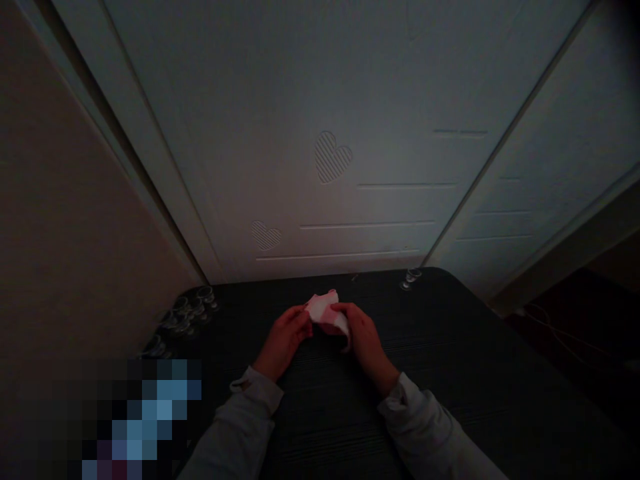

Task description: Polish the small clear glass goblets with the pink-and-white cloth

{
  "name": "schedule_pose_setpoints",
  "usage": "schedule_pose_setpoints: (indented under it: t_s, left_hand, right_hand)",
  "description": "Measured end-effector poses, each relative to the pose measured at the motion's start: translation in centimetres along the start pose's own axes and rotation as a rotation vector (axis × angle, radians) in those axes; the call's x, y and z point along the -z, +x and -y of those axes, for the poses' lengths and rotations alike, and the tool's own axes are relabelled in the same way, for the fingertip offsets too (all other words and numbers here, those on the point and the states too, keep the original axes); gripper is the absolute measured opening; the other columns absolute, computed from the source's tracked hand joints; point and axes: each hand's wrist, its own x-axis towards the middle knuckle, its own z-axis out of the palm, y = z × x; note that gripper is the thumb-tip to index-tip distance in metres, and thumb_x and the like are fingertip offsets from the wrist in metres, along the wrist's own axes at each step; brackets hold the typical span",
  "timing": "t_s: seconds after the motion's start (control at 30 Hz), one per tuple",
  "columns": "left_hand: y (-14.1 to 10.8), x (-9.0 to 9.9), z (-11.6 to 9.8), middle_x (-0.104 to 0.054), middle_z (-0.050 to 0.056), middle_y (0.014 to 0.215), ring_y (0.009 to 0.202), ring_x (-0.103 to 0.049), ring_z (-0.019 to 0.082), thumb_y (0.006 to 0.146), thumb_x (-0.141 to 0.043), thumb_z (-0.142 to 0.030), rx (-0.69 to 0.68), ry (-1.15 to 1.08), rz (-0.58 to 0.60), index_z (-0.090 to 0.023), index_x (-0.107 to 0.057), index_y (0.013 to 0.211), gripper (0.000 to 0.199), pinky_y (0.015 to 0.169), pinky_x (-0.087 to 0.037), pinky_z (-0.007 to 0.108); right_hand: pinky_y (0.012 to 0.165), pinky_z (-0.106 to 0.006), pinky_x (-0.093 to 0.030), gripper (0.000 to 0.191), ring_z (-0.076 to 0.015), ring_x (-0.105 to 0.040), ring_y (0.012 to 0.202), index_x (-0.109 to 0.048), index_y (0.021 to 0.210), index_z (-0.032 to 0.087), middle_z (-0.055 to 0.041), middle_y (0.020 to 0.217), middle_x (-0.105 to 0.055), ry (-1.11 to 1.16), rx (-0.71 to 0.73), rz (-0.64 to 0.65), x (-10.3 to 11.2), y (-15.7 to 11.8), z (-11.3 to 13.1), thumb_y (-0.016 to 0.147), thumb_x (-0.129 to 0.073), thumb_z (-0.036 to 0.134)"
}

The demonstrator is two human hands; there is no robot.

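A pink and white cloth (327, 313) is held up between both hands over the dark table, near its middle. My left hand (285, 337) has its fingers closed on the left edge of the cloth. On the right side, my right hand (363, 337) grips the cloth, with the thumb or a finger lying over its top. Part of the cloth hangs down beside the right hand. Whether a small glass or anything else is inside the cloth cannot be seen.
Several small stemmed glasses (183, 317) stand at the table's back left. One small glass (411, 279) is near the back right edge. A pale panel with hearts (333, 159) rises behind the dark table (450, 360). A blurred patch covers the lower left.
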Motion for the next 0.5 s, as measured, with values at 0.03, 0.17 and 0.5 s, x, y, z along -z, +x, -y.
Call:
schedule_pose_setpoints:
  t_s: [0.03, 0.17, 0.5]
  left_hand:
    - [-0.03, -0.04, -0.02, -0.065, 0.0, 0.068, 0.06, -0.058, 0.011, 0.06, -0.082, -0.03, 0.007, 0.013, 0.013, -0.013, -0.067, 0.082, 0.031, 0.061, -0.045, 0.026]
    - [-0.15, -0.19, -0.1, -0.069, 0.004, 0.082, 0.067, -0.059, 0.012, 0.062, -0.082, -0.028, 0.021, 0.033, 0.038, -0.013, -0.069, 0.089, 0.034, 0.067, -0.045, 0.028]
    - [0.08, 0.18, 0.34, -0.069, 0.007, 0.082, 0.068, -0.061, 0.015, 0.065, -0.08, -0.034, 0.039, 0.059, 0.065, -0.012, -0.069, 0.093, 0.038, 0.064, -0.045, 0.028]
  right_hand:
    - [0.076, -0.034, -0.048, 0.038, -0.0235, -0.063, 0.086, -0.066, 0.093, 0.019, -0.0068, 0.093, -0.069, 0.009, -0.024, -0.014, 0.0, 0.19, -0.07, 0.084, -0.048, 0.051]
    - [0.081, -0.033, -0.045, 0.033, -0.0226, -0.061, 0.091, -0.066, 0.096, 0.021, -0.0049, 0.097, -0.069, 0.047, -0.039, 0.004, -0.16, 0.61, -0.39, 0.079, -0.057, 0.048]
    - [0.054, -0.026, -0.043, 0.039, -0.0123, -0.051, 0.055, -0.057, 0.072, 0.02, 0.0031, 0.064, -0.058, 0.337, -0.242, 0.142, -0.38, 0.38, 0.04, 0.064, -0.071, 0.055]
